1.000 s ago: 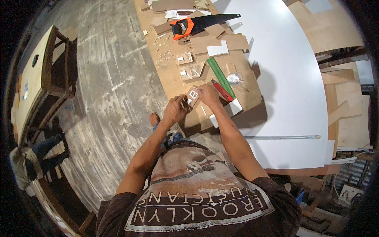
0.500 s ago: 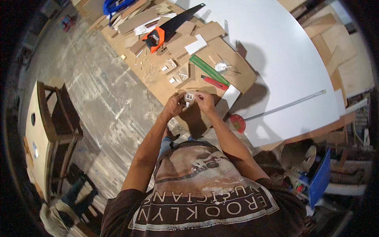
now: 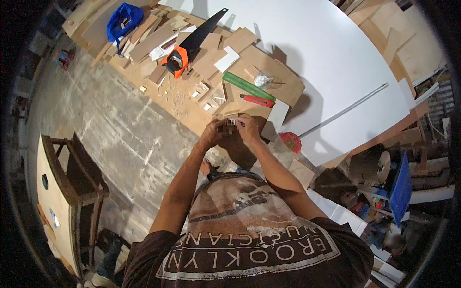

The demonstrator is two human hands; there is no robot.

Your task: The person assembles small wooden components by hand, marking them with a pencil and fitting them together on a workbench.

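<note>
My left hand [image 3: 210,133] grips the left side of a small wooden piece [image 3: 231,122] with a white square frame, over the near edge of the wooden worktop [image 3: 175,108]. My right hand [image 3: 248,128] pinches its right side, fingers closed. Just beyond lie small wood assemblies [image 3: 209,103], a red knife-like tool [image 3: 257,100], a green strip [image 3: 247,86] and a clear container [image 3: 263,79] with pale contents. A saw [image 3: 185,55] with an orange and black handle rests on wood offcuts [image 3: 144,43].
A large white panel [image 3: 336,72] on the right carries a metal rod [image 3: 343,108] and a red disc [image 3: 290,142]. A blue bag [image 3: 122,21] lies top left. A wooden stand [image 3: 57,192] is at left, near another person's leg [image 3: 110,259]. A blue board [image 3: 401,185] stands right.
My view has swung round, bringing the blue bag and red disc into sight. Both hands still hold the small piece, now with fingers at its sides.
</note>
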